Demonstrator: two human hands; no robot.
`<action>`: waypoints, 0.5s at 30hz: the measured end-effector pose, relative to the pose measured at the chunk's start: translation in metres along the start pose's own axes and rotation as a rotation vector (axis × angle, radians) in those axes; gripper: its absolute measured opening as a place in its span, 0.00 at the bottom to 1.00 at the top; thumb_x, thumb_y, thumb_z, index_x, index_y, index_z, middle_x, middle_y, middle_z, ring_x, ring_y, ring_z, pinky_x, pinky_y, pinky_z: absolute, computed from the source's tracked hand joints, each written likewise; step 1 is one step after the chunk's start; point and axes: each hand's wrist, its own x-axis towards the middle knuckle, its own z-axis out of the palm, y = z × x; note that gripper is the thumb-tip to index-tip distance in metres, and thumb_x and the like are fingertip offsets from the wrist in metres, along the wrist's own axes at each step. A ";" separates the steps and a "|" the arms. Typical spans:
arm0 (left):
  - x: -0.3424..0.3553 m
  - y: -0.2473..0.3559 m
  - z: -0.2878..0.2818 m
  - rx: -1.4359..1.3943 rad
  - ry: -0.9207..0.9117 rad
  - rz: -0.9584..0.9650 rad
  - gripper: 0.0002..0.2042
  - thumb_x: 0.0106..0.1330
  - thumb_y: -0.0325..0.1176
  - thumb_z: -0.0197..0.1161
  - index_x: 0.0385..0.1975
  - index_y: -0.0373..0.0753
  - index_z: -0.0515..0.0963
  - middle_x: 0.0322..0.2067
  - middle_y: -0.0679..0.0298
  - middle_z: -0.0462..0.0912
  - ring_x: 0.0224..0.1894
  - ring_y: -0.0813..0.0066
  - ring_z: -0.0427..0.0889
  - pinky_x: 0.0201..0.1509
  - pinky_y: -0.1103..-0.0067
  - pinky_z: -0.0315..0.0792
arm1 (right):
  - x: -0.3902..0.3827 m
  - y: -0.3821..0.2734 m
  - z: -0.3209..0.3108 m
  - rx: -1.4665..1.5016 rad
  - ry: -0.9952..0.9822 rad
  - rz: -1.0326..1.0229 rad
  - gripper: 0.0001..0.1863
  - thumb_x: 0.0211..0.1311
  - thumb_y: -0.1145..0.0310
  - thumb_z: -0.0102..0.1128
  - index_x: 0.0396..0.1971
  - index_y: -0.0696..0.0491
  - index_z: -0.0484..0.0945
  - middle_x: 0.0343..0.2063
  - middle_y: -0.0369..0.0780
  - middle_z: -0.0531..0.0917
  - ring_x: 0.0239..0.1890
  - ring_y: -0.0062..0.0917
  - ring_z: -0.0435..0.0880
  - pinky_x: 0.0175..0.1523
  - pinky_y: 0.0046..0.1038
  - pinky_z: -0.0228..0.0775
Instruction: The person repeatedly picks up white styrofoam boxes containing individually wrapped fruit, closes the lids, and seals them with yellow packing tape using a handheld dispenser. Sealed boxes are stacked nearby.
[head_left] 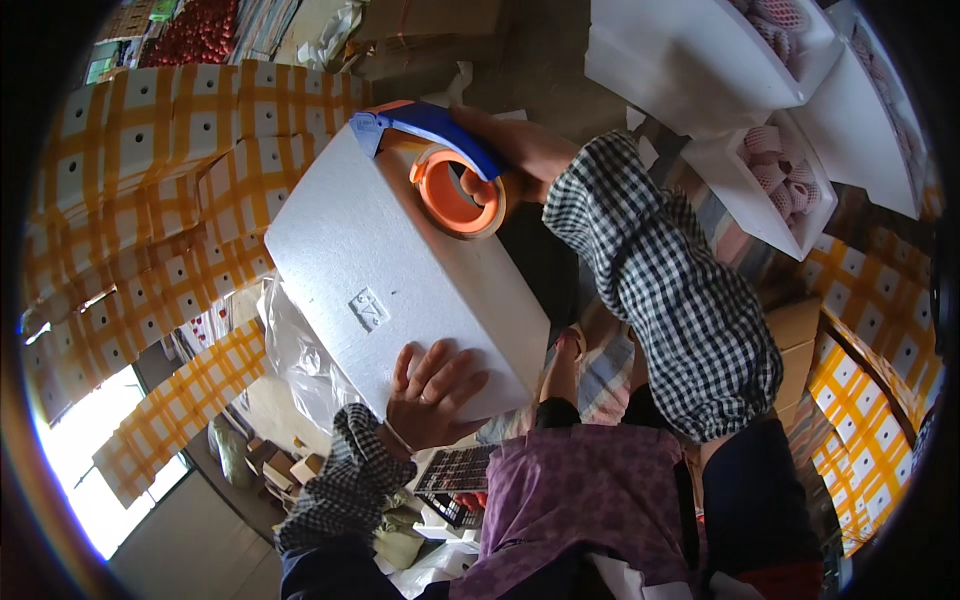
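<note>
A white foam box [385, 255] sits tilted in front of me, its broad smooth face turned up to the left. My left hand [435, 395] lies on the near end of that face with fingers spread. At the box's far end, my right hand [532, 155] is closed round a tape dispenser [432, 132] with a blue body. An orange hub carries its roll of tape [458, 190]. The dispenser's head touches the box's far corner, and brownish tape shows on the edge beside it. Part of my right hand's grip is hidden behind the dispenser.
Foam boxes wrapped in yellow-orange tape [150, 150] stand stacked on the left. At the upper right, open white foam boxes [710, 165] hold pink foam net sleeves. More taped boxes [865, 440] and a cardboard box [793, 340] are at right. Clear plastic [300, 350] hangs beside my box.
</note>
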 end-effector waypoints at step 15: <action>0.028 0.021 0.006 0.004 0.125 -0.208 0.35 0.38 0.45 0.69 0.48 0.41 0.64 0.53 0.51 0.62 0.59 0.48 0.56 0.60 0.49 0.43 | -0.249 0.174 -0.084 0.084 -0.025 0.429 0.25 0.62 0.54 0.44 0.44 0.64 0.67 0.23 0.38 0.77 0.22 0.15 0.77 0.25 0.14 0.70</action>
